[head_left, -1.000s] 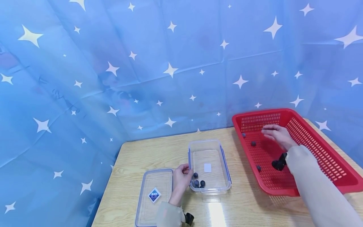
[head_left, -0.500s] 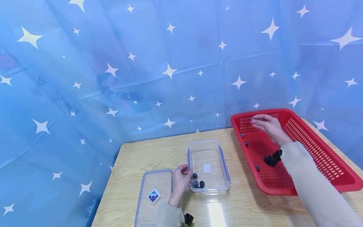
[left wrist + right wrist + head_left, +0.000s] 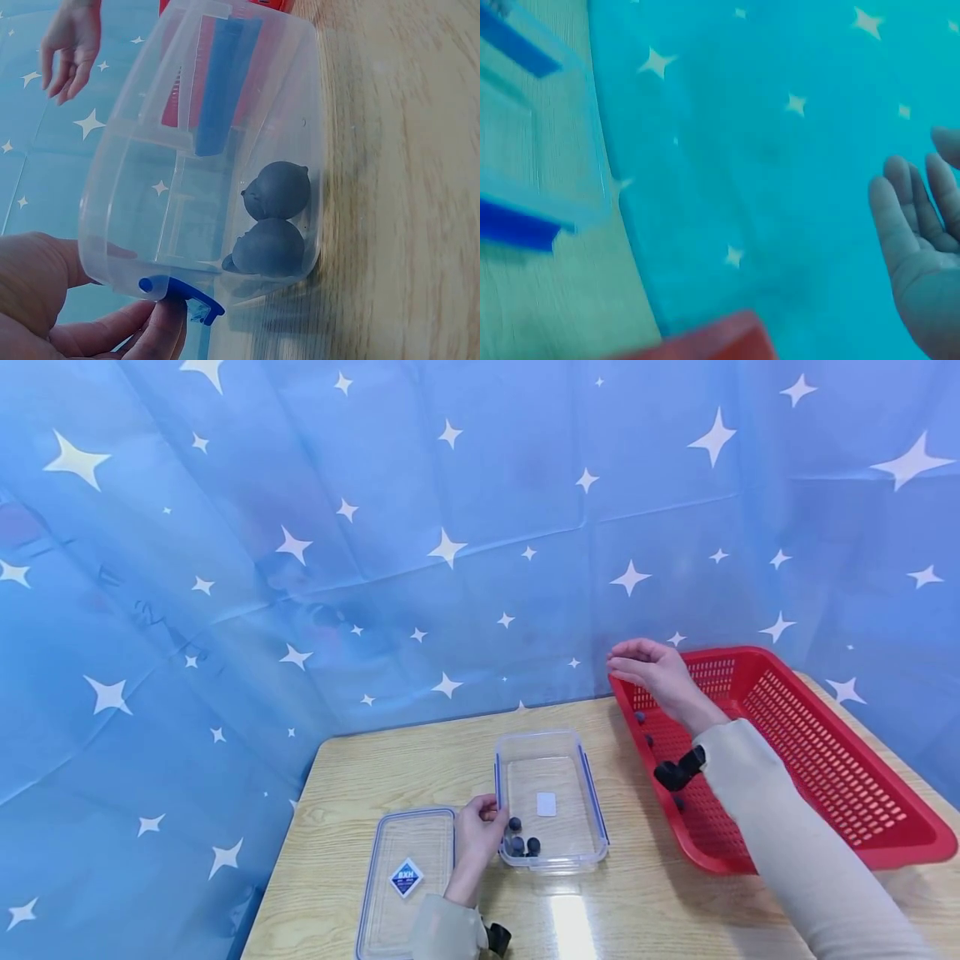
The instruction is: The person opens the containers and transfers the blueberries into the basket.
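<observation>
My left hand (image 3: 477, 837) pinches the left wall of a clear plastic food container (image 3: 551, 860) with blue side latches. In the left wrist view its thumb and fingers grip the rim at a blue latch (image 3: 184, 292). Several dark blue-grey balls that look like blueberries (image 3: 279, 193) lie inside at the container's near left corner. Over the far left corner of the red basket (image 3: 832, 714) hangs my right hand (image 3: 660, 677). Its fingers are loosely bent in the right wrist view, and nothing shows between them. A few more dark balls (image 3: 678, 802) lie along the basket's left side.
A clear lid (image 3: 423, 843) with a blue edge and a diamond label lies left of the container on the wooden table (image 3: 352, 777). Behind the table hangs a blue curtain (image 3: 420, 585) with white stars. The basket stands at the right, close to the curtain.
My right hand has risen from inside the basket and moved left to its far left rim. One ball has rolled left toward the basket's side. The left hand has stayed put.
</observation>
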Tool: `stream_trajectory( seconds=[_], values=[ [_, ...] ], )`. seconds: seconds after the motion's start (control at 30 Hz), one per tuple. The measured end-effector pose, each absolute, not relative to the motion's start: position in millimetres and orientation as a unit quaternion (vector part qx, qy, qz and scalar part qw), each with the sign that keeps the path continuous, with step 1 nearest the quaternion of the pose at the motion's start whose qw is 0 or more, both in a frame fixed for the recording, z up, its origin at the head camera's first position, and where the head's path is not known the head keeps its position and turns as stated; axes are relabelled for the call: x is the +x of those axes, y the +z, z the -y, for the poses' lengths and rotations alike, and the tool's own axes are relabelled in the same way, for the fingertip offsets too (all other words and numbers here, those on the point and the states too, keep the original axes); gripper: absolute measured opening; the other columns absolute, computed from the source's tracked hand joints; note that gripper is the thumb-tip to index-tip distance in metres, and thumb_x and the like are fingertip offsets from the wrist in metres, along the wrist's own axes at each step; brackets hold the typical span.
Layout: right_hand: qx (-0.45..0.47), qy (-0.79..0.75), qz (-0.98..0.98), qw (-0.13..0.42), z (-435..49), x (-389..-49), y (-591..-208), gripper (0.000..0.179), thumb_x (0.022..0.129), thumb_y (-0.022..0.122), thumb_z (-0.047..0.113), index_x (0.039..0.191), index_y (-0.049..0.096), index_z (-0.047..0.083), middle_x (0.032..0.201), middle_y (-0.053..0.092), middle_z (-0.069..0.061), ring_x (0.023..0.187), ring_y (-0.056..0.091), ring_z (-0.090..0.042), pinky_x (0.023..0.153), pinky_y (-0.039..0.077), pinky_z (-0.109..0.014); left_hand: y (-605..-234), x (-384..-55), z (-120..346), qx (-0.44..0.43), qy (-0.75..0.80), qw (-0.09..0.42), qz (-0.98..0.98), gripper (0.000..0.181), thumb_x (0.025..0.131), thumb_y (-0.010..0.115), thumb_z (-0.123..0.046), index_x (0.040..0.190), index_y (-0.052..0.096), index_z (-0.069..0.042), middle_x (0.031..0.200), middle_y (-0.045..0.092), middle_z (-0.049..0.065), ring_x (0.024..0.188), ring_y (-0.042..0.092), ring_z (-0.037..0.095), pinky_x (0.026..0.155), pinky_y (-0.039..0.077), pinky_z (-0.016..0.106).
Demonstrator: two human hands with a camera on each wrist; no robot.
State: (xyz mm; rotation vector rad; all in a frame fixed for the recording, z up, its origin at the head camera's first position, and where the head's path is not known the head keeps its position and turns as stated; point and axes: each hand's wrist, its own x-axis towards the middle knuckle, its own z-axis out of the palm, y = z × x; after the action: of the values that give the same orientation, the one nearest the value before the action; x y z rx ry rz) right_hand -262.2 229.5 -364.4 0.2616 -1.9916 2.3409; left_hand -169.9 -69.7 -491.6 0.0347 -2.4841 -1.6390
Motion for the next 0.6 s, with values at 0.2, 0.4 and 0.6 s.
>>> stream_trajectory(
  seconds=[0.2,0.4,0.6],
  values=[
    [0.089,0.702,0.707,0.005,-198.2,-261.1,-362.3,0.032,0.089,0.065,0.017,0.113,0.056,-0.003,0.101,0.061,-0.001,0.094,0.060,-0.011,0.083,0.050,-0.020,-491.5,-169.2,69.6,0.016,-0.548,0.074,0.833,0.023,0.076,0.068,0.004,0.098,0.065,0.010,0.081,0.065,0.009,0.068,0.056,0.011,0.059,0.046,0.018],
    [0.103,0.707,0.699,-0.028,-163.9,-259.5,-369.2,0.032,0.090,0.062,0.013,0.114,0.053,-0.006,0.098,0.060,-0.001,0.094,0.060,-0.014,0.085,0.050,-0.025,-494.5,-170.5,70.1,0.011,-0.548,0.075,0.833,0.024,0.075,0.068,0.004,0.098,0.064,0.010,0.081,0.065,0.010,0.068,0.056,0.012,0.060,0.047,0.019],
    [0.098,0.704,0.701,-0.064,-132.9,-253.8,-385.4,0.030,0.089,0.063,0.009,0.112,0.054,-0.008,0.096,0.062,-0.005,0.091,0.061,-0.016,0.083,0.051,-0.026,-493.0,-170.4,70.1,0.012,-0.552,0.074,0.831,0.024,0.076,0.068,0.003,0.099,0.064,0.010,0.082,0.065,0.010,0.069,0.057,0.012,0.060,0.047,0.019]
  ],
)
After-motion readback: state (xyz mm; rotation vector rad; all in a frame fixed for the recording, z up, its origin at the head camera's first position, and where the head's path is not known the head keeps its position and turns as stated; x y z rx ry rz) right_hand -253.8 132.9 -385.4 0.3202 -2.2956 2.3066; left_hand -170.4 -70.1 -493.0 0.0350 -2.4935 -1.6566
